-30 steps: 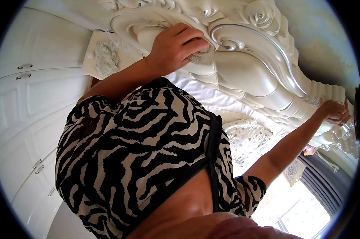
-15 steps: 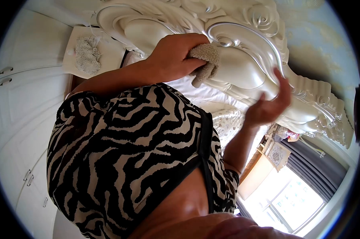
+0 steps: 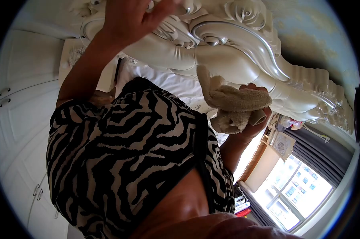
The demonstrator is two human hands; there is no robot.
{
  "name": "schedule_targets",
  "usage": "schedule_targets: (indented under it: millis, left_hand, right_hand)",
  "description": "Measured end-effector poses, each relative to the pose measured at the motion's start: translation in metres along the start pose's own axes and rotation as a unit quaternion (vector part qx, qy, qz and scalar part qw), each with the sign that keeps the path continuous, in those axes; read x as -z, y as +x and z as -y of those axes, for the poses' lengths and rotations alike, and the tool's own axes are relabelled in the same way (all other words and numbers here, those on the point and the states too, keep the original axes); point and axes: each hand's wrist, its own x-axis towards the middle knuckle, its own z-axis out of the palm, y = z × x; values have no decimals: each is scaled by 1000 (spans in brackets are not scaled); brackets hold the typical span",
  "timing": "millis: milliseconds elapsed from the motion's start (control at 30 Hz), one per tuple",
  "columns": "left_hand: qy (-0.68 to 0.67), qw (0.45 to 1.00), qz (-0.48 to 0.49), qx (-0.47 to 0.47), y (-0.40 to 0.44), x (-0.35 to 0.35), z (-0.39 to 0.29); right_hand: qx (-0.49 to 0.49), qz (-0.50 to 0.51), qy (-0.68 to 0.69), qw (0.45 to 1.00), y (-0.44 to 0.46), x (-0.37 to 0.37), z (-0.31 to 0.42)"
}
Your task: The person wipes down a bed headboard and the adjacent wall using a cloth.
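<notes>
My right hand (image 3: 261, 115) is wrapped round a crumpled beige terry cloth (image 3: 236, 97), with one end of it sticking up to the left. Behind the cloth is the carved cream headboard (image 3: 243, 65), and I cannot tell whether they touch. My left hand (image 3: 128, 18) is raised at the top edge in front of the headboard's carving. It holds nothing that I can see, and its thumb is stretched out. The fingertips are cut off by the frame.
White cupboards (image 3: 24, 115) line the left side. A bedside table (image 3: 108, 77) with a lacy white item (image 3: 75, 55) stands beside the bed. White bedding (image 3: 168, 81) lies below the headboard. A window (image 3: 293, 191) with a grey curtain (image 3: 319, 159) is at the lower right.
The cloth has passed from my left hand to my right hand. My left hand has moved up and left, away from it; my right hand has lowered and closed on it.
</notes>
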Motion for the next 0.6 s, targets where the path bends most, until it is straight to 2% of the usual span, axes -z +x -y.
schedule_targets:
  millis: [33, 100, 133, 233, 267, 367, 433, 500, 600]
  left_hand:
    - [68, 997, -30, -3, 7, -3, 10]
    - [193, 980, 24, -45, 5, -11, 8]
    - [255, 963, 50, -66, 5, -14, 7]
    - [291, 952, 85, -48, 5, -12, 5]
    - [298, 950, 73, -60, 5, -12, 4]
    - [316, 944, 45, -86, 5, -12, 4]
    - [315, 945, 43, -84, 6, -12, 0]
    - [318, 943, 25, -98, 5, -13, 2]
    - [323, 942, 20, -92, 4, -14, 0]
  right_hand:
    - [-12, -16, -64, 998, -1, 2, -1]
    - [-32, -52, -189, 980, -6, 9, -3]
    - [-60, -34, -144, 987, -10, 13, -6]
    - [-100, -113, -97, 984, -14, 7, -6]
    - [-119, -117, -41, 985, -17, 12, -6]
    - [-182, -154, -10, 971, -25, 26, -13]
    - [-210, -139, 6, 968, -31, 35, -20]
    - [-273, -97, 79, 954, -32, 45, -25]
    - [-344, 14, 245, 906, -24, 74, -39]
